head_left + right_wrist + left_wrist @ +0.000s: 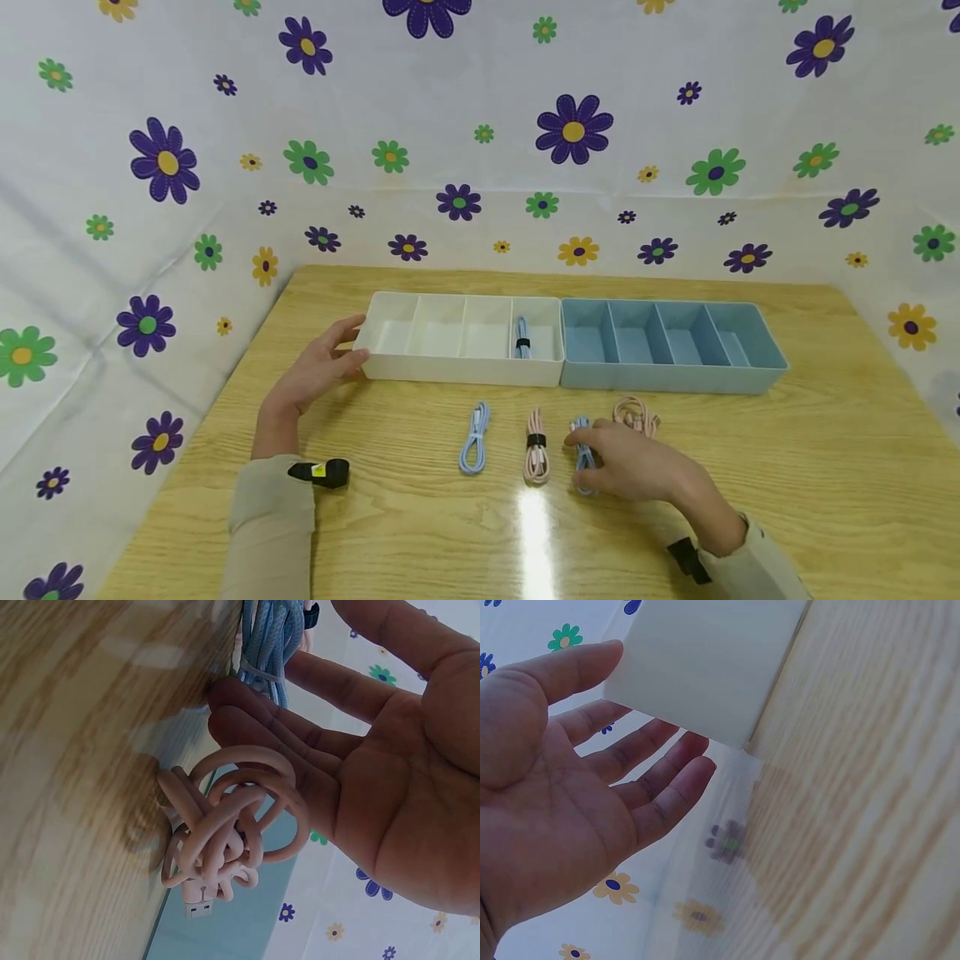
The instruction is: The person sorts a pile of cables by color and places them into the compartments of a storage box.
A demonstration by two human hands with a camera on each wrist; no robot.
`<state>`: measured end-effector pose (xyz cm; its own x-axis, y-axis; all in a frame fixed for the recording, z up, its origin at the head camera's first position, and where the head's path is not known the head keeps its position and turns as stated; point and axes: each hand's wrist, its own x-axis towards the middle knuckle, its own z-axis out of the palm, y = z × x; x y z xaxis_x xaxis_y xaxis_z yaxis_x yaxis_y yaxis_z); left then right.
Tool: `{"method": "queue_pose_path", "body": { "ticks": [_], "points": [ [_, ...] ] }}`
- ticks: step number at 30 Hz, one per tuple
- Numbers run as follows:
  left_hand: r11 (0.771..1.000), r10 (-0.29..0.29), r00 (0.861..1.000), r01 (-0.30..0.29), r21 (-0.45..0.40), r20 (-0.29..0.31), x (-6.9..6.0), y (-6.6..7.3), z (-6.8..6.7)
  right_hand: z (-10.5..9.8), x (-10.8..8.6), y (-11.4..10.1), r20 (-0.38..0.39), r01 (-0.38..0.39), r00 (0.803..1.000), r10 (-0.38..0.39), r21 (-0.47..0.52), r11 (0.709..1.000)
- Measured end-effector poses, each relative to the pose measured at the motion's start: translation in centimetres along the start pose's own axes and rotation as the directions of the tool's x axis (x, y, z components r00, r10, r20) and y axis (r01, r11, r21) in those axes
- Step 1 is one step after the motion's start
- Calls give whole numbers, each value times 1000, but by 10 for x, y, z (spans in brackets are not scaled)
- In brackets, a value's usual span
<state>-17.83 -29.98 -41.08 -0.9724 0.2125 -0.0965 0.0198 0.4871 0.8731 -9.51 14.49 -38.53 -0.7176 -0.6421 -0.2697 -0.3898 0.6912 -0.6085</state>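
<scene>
My left hand (318, 371) rests at the left end of the white divided box (457, 369), its thumb and fingers spread around the corner. In the left wrist view the fingers (671, 795) are loosely bent by the box's end wall (705, 667). My right hand (633, 461) reaches over a bundled blue cable (584, 457), fingers and thumb on either side of it and not visibly closed. The right wrist view shows the blue cable (266, 645) by the fingertips, with a tangled pink USB cable (225, 817) in front of the hand.
A blue divided box (675, 377) adjoins the white one. One strapped blue cable (522, 340) lies in the white box's rightmost compartment. On the table are another blue cable (474, 439), a strapped pink cable (536, 447) and the looped pink cable (636, 414). Flowered cloth (487, 167) surrounds the table.
</scene>
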Motion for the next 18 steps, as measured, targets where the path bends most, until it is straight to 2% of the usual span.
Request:
{"method": "queue_pose_path", "body": {
  "ticks": [18],
  "points": [
    [1000,3,1000,-3,-11,-3,-2,3,0,6,-2,-6,-51,-40,998,37,-62,997]
  ]
}}
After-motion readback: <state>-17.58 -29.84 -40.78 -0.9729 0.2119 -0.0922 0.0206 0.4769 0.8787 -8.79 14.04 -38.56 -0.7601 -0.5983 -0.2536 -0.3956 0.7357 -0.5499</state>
